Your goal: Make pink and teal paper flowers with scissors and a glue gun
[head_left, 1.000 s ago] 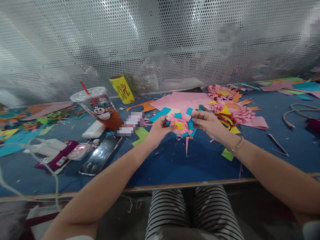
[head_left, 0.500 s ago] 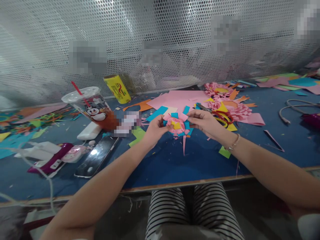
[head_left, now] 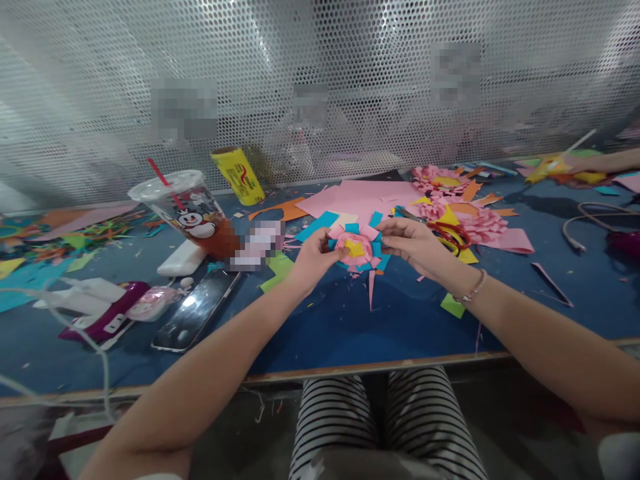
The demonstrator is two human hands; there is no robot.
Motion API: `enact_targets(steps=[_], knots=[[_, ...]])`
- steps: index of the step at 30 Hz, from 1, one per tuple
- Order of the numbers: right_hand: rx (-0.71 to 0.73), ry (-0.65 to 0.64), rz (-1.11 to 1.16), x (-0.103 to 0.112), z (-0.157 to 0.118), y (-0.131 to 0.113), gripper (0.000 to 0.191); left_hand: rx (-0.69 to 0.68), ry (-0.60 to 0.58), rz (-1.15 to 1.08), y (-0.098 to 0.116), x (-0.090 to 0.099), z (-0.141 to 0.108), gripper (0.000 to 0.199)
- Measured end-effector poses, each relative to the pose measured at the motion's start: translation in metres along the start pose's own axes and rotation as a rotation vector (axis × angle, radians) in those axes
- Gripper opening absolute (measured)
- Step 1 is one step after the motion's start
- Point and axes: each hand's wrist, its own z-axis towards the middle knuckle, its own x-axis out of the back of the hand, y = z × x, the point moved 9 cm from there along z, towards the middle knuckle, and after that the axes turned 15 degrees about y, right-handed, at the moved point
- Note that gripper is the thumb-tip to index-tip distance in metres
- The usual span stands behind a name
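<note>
A paper flower (head_left: 356,248) with a yellow centre, pink inner petals and blue and pink outer petals is held up between my hands over the blue table. My left hand (head_left: 316,260) grips its left side, the thumb lying near the yellow centre. On the opposite side, my right hand (head_left: 411,245) pinches the outer petals at the right edge. Scissors (head_left: 453,237) with red and yellow handles lie just beyond my right hand, partly over yellow paper. Pink sheets (head_left: 365,198) and pink fringed paper flowers (head_left: 443,179) lie behind.
At left stand a cup with a straw (head_left: 193,213) and a yellow packet (head_left: 239,177). A phone (head_left: 197,312), a purple gadget (head_left: 113,313) and cables lie nearer. Another person's hand (head_left: 595,163) is at the far right by a yellow tool (head_left: 547,167). A perforated metal screen (head_left: 340,80) closes the back.
Another person's hand and a yellow tool have come into view at the far right. My hands keep hold of the flower, its face tipped slightly differently. The view has shifted a little.
</note>
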Motion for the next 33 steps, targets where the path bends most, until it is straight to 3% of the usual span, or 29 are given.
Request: enact_targets(steps=[11, 26, 33], knots=[[0.024, 0.035, -0.001, 0.002, -0.001, -0.006, 0.023, 0.031, -0.036, 0.013, -0.004, -0.001, 0.000, 0.023], [0.027, 0.047, -0.006, 0.002, -0.001, -0.009, 0.022, 0.210, 0.051, -0.207, -0.004, 0.003, -0.002, 0.030], [0.085, 0.120, -0.011, 0.011, 0.003, -0.011, 0.024, 0.256, 0.040, -0.271, -0.007, 0.002, -0.002, 0.034]])
